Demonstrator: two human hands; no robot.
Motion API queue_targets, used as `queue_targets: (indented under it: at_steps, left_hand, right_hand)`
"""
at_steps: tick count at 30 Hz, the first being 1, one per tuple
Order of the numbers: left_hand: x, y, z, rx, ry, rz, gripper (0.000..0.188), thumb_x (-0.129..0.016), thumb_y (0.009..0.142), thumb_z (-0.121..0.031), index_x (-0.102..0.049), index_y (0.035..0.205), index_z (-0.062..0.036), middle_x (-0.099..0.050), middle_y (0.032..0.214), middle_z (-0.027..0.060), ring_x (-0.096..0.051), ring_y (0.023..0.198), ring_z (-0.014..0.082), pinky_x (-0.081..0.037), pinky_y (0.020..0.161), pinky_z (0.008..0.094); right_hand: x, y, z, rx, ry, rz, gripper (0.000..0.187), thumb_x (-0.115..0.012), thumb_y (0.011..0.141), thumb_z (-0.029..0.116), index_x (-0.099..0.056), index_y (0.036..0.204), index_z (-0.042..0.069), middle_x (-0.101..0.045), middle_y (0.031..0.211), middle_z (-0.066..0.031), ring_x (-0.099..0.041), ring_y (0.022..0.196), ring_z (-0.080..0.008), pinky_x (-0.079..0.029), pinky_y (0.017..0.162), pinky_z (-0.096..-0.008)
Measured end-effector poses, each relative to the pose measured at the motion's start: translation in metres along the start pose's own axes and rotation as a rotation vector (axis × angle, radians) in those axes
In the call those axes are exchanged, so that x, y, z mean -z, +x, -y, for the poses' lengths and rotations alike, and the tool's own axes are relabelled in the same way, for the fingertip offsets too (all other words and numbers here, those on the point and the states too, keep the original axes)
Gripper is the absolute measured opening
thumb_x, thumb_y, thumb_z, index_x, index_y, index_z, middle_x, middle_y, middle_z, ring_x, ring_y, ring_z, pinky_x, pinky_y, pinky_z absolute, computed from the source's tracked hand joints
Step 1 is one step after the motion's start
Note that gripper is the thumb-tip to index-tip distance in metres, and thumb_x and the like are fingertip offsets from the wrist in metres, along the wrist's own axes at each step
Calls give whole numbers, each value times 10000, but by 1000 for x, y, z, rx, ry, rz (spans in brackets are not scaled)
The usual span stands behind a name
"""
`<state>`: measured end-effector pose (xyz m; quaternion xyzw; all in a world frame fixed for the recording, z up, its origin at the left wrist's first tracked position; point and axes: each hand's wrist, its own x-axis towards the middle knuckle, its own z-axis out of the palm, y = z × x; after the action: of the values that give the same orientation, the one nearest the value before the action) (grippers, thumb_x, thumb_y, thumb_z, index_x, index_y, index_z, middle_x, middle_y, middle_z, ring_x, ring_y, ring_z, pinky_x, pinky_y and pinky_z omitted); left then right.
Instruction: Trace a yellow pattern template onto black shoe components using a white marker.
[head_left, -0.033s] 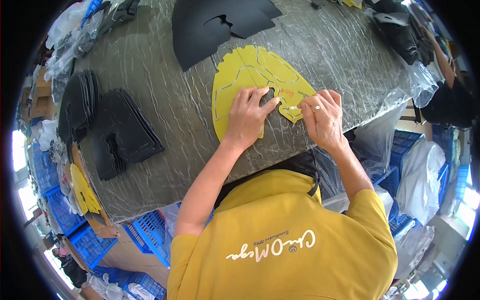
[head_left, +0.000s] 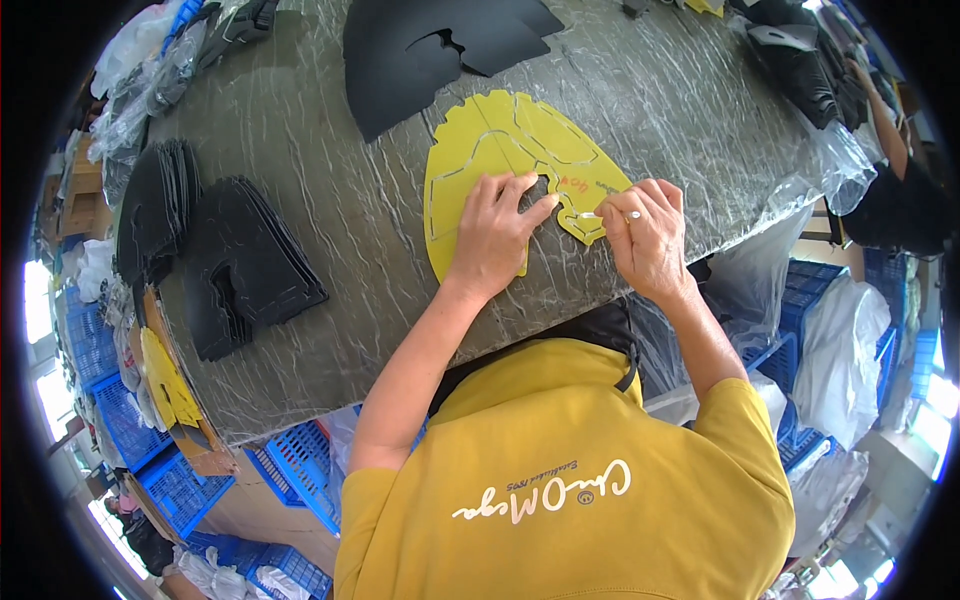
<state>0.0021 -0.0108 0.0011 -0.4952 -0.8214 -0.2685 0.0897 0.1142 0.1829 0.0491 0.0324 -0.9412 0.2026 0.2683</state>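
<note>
At the far left, several blue plastic crates stand beside the table; overlap prevents an exact count. One yellow cut piece sits at the table's left edge. Two stacks of black cut panels lie on the left of the tabletop, side by side; the sheets in each cannot be counted. One larger black panel with a cutout lies at the far side. One yellow template, bearing dashed slots, lies at table centre, just nearer than that panel. The left hand rests palm down on it, thumb apart from the fingers, and obscures part of its near portion. The right hand pinches one white pen, its tip at the template's right lobe. Farther right, clear plastic film overhangs the table edge; beyond it shows another person's arm.
</note>
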Motion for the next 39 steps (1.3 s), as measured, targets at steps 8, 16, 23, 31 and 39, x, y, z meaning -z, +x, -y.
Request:
queue_targets:
  at_steps: [8, 16, 23, 31, 39]
  left_hand:
    - [1, 0, 0, -3, 4, 6, 415, -678, 793, 30, -716, 1150, -179, -609, 1223, 52, -561, 1147, 283, -511, 982, 425]
    - [0, 0, -1, -6, 22, 9, 403, -680, 808, 17, -716, 1155, -184, -607, 1226, 46, -561, 1145, 278, -510, 980, 423]
    - [0, 1, -1, -3, 12, 2, 399, -683, 814, 10, -720, 1155, -194, -610, 1219, 35, -561, 1135, 274, -509, 969, 414]
    - [0, 1, -2, 11, 17, -9, 479, -634, 806, 69, -737, 1175, -220, -643, 1230, 20, -590, 1124, 261, -527, 935, 383]
    - [0, 1, -1, -2, 13, 1, 404, -680, 798, 15, -743, 1144, -184, -633, 1227, 33, -570, 1130, 267, -510, 961, 403]
  right_hand:
    - [-2, 3, 4, 0, 30, 14, 101, -694, 875, 42, -617, 906, 100, -632, 777, -27, -612, 784, -244, -425, 843, -409]
    - [-8, 2, 6, -12, 76, 8, 83, -673, 894, 43, -621, 914, 105, -656, 812, -31, -623, 813, -250, -421, 858, -413]
    - [3, -6, 5, -5, 45, 20, 81, -664, 901, 44, -620, 913, 111, -651, 819, -22, -616, 812, -246, -419, 868, -408]
    - [9, -13, 6, -43, 41, 30, 73, -651, 919, 42, -628, 910, 111, -642, 807, -12, -606, 800, -241, -417, 876, -397]
    - [17, -24, 1, -122, 42, 22, 54, -659, 934, 60, -640, 901, 100, -650, 813, -17, -613, 796, -240, -427, 873, -400]
